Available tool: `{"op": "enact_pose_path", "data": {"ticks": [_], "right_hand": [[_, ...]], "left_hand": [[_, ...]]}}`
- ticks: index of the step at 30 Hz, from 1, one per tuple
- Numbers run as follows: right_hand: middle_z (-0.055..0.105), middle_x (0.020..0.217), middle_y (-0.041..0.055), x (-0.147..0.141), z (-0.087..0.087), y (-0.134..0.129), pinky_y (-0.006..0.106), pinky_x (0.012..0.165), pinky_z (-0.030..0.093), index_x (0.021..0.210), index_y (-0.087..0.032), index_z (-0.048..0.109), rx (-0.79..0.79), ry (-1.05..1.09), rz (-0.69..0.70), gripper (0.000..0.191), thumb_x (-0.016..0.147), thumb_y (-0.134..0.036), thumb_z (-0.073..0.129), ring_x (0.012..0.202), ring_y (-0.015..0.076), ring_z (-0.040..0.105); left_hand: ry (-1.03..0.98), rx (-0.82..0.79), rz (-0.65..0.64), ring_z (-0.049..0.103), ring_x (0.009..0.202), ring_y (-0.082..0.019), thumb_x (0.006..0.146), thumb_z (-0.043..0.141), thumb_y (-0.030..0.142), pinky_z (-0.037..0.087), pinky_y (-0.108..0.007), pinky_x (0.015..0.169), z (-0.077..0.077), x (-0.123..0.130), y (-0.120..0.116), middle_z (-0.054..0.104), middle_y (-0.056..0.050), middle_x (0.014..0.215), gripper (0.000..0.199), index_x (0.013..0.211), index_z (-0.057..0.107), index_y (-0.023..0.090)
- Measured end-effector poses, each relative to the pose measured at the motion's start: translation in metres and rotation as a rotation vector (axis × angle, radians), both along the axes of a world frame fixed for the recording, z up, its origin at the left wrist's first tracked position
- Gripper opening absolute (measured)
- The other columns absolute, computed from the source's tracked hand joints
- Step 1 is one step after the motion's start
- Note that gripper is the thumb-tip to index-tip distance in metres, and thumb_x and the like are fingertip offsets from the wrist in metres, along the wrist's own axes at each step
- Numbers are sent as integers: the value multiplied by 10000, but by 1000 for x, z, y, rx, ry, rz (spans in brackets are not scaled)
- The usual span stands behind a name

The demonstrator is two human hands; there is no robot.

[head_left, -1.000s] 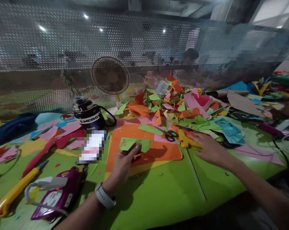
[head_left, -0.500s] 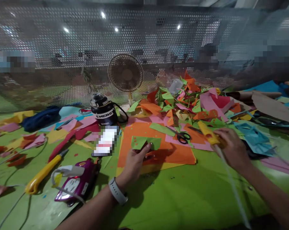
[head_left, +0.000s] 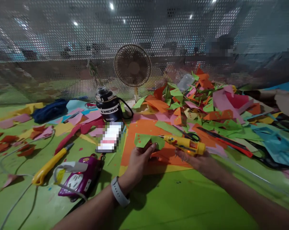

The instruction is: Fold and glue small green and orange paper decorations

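Note:
A small green piece of paper with orange dots is pinched in my left hand, above an orange sheet on the green table. My right hand is wrapped round a yellow hot glue gun. Its metal nozzle points left, close to the paper's right edge; I cannot tell whether they touch. An orange light glows on the gun's body. Scissors with black handles lie partly hidden behind the gun.
A purple power strip and a yellow-handled tool with a cord lie at left. Behind are a phone, a black bottle, a fan and a heap of cut paper. Red-and-black scissors lie at right.
My right hand has swung the glue gun leftward, turning its nozzle to the green paper. The red-and-black scissors at right show more fully. My left hand keeps its pinch.

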State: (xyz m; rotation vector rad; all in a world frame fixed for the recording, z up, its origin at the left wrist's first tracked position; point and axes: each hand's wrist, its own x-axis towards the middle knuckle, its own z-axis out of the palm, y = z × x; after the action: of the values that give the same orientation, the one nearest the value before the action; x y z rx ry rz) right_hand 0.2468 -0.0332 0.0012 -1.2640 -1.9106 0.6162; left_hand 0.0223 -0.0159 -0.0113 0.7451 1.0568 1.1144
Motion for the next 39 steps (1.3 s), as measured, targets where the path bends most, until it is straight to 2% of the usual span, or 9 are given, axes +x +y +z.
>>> {"op": "enact_pose_path", "data": {"ticks": [2, 5, 8, 13, 17, 25, 29, 33, 39], "right_hand": [[744, 1008, 21, -1, -4, -3, 413, 875, 559, 968, -309, 746, -46, -26, 60, 253, 766, -382, 611, 932, 250, 694], [745, 998, 32, -11, 1, -6, 368, 831, 585, 1001, -279, 737, -178, 7, 105, 283, 806, -408, 578, 925, 235, 700], [749, 966, 36, -24, 10, -7, 330, 776, 603, 990, -260, 733, -283, 119, 75, 289, 849, -420, 537, 888, 214, 709], [744, 984, 31, -32, 13, -10, 375, 852, 581, 964, -267, 726, -383, 231, 47, 258, 809, -435, 604, 950, 227, 697], [740, 996, 34, -32, 10, -10, 391, 851, 580, 992, -268, 712, -381, 267, 56, 260, 816, -424, 602, 930, 226, 700], [733, 1027, 62, -29, 8, -10, 430, 867, 572, 1006, -245, 689, -387, 214, 3, 292, 799, -434, 606, 942, 251, 698], [738, 984, 66, -28, 14, -8, 394, 839, 587, 917, -246, 702, -340, 142, 19, 254, 794, -437, 591, 930, 257, 698], [737, 950, 67, -29, 14, -8, 391, 809, 595, 922, -245, 699, -335, 135, -8, 262, 801, -442, 576, 888, 254, 703], [729, 960, 54, -29, 13, -9, 384, 817, 585, 954, -240, 680, -345, 172, 30, 251, 801, -419, 591, 892, 228, 696]], "left_hand": [[12, -12, -7, 675, 711, -172, 549, 863, 402, 547, -221, 535, 0, 0, 0, 739, -66, 799, 379, 779, 732, 130], [8, -12, -43, 678, 692, -163, 602, 835, 397, 564, -252, 587, -1, 0, -2, 751, -77, 833, 338, 796, 737, 138], [7, 4, -51, 686, 710, -174, 604, 832, 380, 566, -265, 597, 0, 1, -3, 759, -80, 850, 308, 792, 740, 153], [28, 30, -40, 695, 748, -196, 618, 823, 352, 567, -285, 609, 1, 1, -4, 762, -76, 861, 255, 787, 747, 176], [32, 40, -35, 688, 683, -179, 646, 808, 328, 568, -298, 623, -2, 1, -4, 759, -66, 800, 210, 772, 747, 171], [1, 42, -22, 709, 741, -198, 652, 806, 312, 558, -272, 596, -1, 3, -4, 762, -78, 842, 222, 816, 740, 177], [3, 47, -41, 709, 750, -211, 617, 826, 349, 565, -279, 602, 0, 2, -4, 763, -75, 829, 276, 805, 741, 165], [-3, 41, -50, 706, 733, -205, 595, 832, 365, 570, -275, 598, 1, 2, -4, 764, -68, 816, 291, 778, 741, 158], [21, 60, -42, 706, 752, -204, 627, 814, 332, 576, -289, 636, 2, 2, -5, 765, -70, 837, 227, 787, 750, 184]]}}
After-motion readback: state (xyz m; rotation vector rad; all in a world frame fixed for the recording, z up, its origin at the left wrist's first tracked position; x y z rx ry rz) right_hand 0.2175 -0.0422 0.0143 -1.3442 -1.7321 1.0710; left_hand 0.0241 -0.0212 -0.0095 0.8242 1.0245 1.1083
